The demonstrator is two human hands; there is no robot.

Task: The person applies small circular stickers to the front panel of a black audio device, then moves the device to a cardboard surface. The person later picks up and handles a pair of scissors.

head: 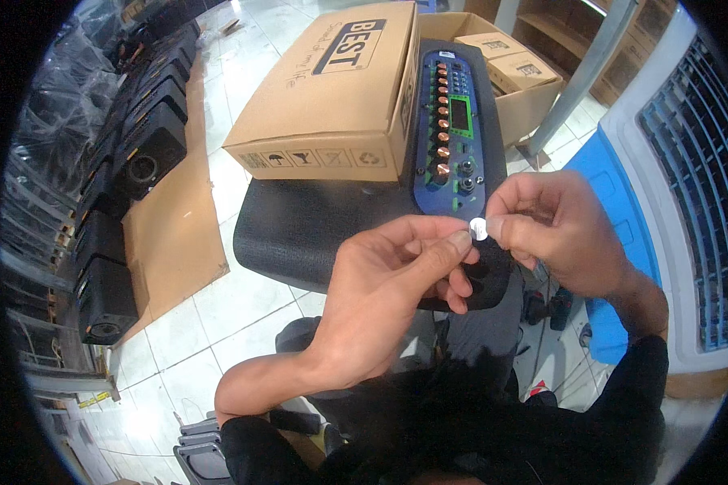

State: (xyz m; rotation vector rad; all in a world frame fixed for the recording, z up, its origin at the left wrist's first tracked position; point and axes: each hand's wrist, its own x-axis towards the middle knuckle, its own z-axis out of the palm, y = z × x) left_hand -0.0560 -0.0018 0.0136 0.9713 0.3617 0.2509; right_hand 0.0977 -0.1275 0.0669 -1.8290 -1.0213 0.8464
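A small round white sticker point(478, 229) is pinched between my two hands, over the near end of a black speaker cabinet point(315, 224). The thumb and index finger of my left hand point(394, 279) meet at its left edge. My right hand point(552, 230) pinches its right edge. Just beyond my fingers lies the blue control panel point(431, 197) of the cabinet, with a row of copper-coloured knobs point(443, 138), a green-framed display point(461, 116) and two sockets. A closed cardboard box point(340, 91) with printing rests on top of the cabinet, left of the panel.
An open carton point(531, 109) holding smaller boxes stands behind the cabinet, beside a metal post point(582, 79). At right is a white and blue air cooler point(649, 182). Several black speakers point(151, 154) stand at left near a cardboard sheet point(185, 242) on the tiled floor.
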